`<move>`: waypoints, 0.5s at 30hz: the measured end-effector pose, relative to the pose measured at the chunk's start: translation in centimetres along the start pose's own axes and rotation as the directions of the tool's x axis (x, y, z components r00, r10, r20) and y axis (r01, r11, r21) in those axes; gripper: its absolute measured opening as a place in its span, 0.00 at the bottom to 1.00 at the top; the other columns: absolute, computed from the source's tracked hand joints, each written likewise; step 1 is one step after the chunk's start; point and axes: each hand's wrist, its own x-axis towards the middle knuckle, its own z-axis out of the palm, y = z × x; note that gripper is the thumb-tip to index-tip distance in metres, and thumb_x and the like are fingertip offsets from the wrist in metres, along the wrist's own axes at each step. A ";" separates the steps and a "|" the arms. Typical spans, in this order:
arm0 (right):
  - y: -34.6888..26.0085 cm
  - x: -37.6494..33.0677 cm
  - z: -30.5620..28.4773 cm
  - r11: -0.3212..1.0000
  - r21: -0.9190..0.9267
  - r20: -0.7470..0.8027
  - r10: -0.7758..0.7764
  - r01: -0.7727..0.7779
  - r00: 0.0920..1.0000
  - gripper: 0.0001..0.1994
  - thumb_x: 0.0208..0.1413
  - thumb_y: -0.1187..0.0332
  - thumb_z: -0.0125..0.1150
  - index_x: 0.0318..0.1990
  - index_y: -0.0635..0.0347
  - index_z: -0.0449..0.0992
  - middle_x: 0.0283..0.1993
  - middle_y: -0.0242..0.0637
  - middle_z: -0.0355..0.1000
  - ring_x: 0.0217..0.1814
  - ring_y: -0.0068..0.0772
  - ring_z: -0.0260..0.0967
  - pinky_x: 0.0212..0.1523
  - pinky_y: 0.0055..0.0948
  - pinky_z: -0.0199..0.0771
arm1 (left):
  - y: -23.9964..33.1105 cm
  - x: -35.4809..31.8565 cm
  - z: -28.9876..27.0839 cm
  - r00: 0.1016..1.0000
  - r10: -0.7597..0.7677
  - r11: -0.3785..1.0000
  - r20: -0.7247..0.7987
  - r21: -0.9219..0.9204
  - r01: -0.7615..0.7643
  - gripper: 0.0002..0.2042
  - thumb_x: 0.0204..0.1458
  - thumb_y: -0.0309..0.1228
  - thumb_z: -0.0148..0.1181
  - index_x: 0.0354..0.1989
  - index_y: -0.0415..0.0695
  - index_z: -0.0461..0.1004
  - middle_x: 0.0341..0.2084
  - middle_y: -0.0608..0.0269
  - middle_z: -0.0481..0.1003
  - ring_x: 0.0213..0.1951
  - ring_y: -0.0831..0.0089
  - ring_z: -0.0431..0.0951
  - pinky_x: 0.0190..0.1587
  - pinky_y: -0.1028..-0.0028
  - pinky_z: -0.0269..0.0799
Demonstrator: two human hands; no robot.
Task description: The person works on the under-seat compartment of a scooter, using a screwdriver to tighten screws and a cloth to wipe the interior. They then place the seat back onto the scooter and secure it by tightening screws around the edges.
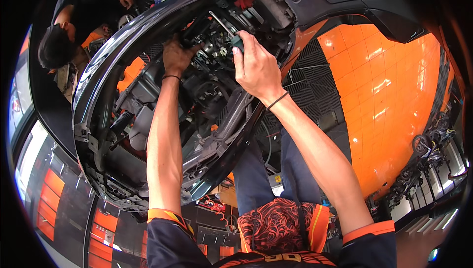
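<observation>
At frame centre we see our right hand (256,66) closed on a screwdriver (227,27) inside the open scooter (106,66), left hand (176,56) curled among its parts, above orange floor tiles (389,95)

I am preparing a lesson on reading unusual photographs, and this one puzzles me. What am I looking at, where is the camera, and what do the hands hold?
The camera sits on a person's head and looks along their arms; its fisheye lens bends straight edges. The two bare forearms coming from the lower edge are that person's own. They reach into the opened body of a vehicle, with dark glossy panels around exposed wiring and black parts. The right hand grips a screwdriver with a green handle, its metal shaft pointing into the parts. The left hand is pressed against the black parts. Another person works at the upper left. Orange tiles fill the right.
</observation>
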 end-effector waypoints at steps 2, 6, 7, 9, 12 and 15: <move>0.1 0.5 0.3 1.000 -0.002 -0.015 -0.005 0.005 1.000 0.16 0.62 0.69 0.54 0.54 0.69 0.68 0.48 0.53 0.76 0.47 0.53 0.77 0.45 0.41 0.80 | -0.1 0.6 -0.2 0.997 0.064 0.998 -0.044 0.019 -0.064 0.44 0.39 0.57 0.73 0.60 0.38 0.70 0.48 0.40 0.78 0.53 0.46 0.76 0.58 0.57 0.71; -0.2 -0.1 -0.2 1.000 -0.003 -0.003 0.014 -0.014 1.000 0.16 0.62 0.69 0.53 0.54 0.70 0.67 0.46 0.54 0.75 0.46 0.54 0.77 0.44 0.43 0.80 | 0.4 -0.3 -0.3 1.000 0.010 0.997 0.015 0.079 -0.011 0.41 0.41 0.58 0.71 0.57 0.37 0.71 0.47 0.40 0.78 0.52 0.46 0.77 0.56 0.57 0.72; 0.5 -0.5 -0.9 1.000 -0.014 0.006 0.022 -0.022 1.000 0.17 0.62 0.69 0.53 0.54 0.70 0.67 0.46 0.54 0.75 0.45 0.54 0.77 0.44 0.43 0.80 | 1.4 -0.5 0.7 0.999 -0.004 0.996 0.034 0.086 0.001 0.41 0.42 0.58 0.70 0.57 0.38 0.72 0.47 0.40 0.78 0.52 0.46 0.77 0.56 0.57 0.73; 1.0 -0.5 -1.1 1.000 -0.004 -0.002 0.024 -0.024 1.000 0.17 0.62 0.69 0.53 0.55 0.70 0.66 0.46 0.55 0.75 0.45 0.55 0.77 0.43 0.44 0.80 | 1.9 -0.3 0.5 0.999 -0.001 0.994 0.035 0.113 -0.003 0.40 0.42 0.59 0.69 0.57 0.39 0.72 0.47 0.41 0.78 0.52 0.46 0.77 0.55 0.56 0.73; 0.8 -0.1 -0.5 0.998 0.017 0.019 0.063 -0.063 0.998 0.17 0.63 0.68 0.52 0.55 0.71 0.66 0.46 0.57 0.75 0.45 0.59 0.76 0.43 0.46 0.79 | 1.2 -0.2 -0.2 0.999 0.051 0.985 0.019 0.167 -0.053 0.39 0.44 0.62 0.66 0.57 0.43 0.72 0.47 0.43 0.79 0.51 0.46 0.77 0.52 0.56 0.75; -1.9 0.0 0.9 0.999 0.003 -0.005 0.032 -0.032 0.999 0.17 0.63 0.68 0.53 0.55 0.70 0.66 0.47 0.58 0.75 0.45 0.60 0.77 0.43 0.46 0.79 | -0.8 -0.3 -3.1 0.991 0.003 0.989 0.133 0.145 -0.023 0.39 0.45 0.64 0.63 0.57 0.44 0.73 0.48 0.43 0.78 0.51 0.47 0.77 0.51 0.55 0.76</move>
